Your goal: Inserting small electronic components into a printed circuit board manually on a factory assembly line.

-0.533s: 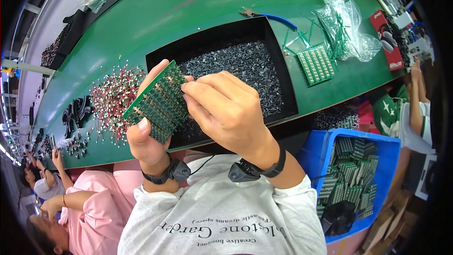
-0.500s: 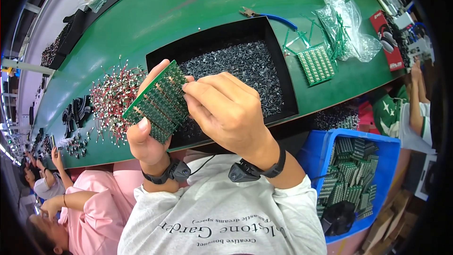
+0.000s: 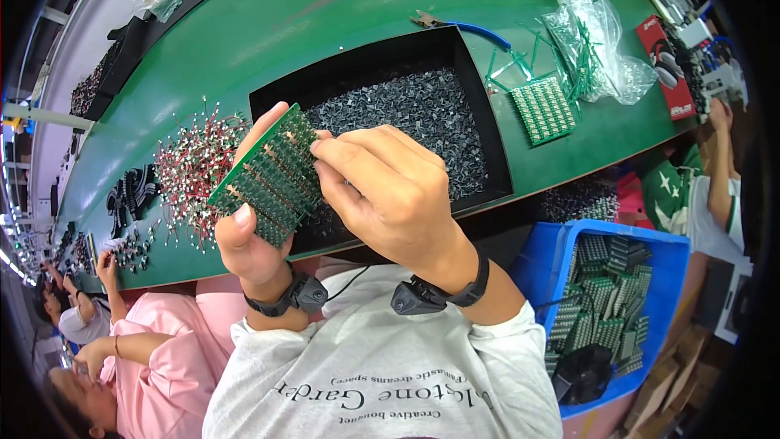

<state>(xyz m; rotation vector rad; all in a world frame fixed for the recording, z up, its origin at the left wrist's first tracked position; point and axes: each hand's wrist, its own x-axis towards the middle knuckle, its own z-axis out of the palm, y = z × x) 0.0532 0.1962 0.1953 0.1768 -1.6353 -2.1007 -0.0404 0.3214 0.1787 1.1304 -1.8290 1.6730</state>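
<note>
While the left hand [image 3: 250, 250] is clamping a green circuit-board panel [image 3: 272, 177] between thumb and fingers, the right hand [image 3: 390, 183] is bringing its fingertips to the panel's right edge; they seem to be touching it, but I cannot tell whether they are closed on a small part. The panel is tilting in the air over the near left corner of a black tray [image 3: 374, 61], which is holding a spread of small dark grey components [image 3: 406, 110]. To the left, a pile of red wire leads [image 3: 195, 167] is lying on the green workbench [image 3: 309, 28]. Beyond the tray's far right corner, blue-handled cutters [image 3: 479, 33] are resting, and farther right a second panel [image 3: 543, 110] is lying near a clear plastic bag [image 3: 621, 69]. On the near right, a blue bin [image 3: 530, 264] is holding many more panels [image 3: 605, 301].
</note>
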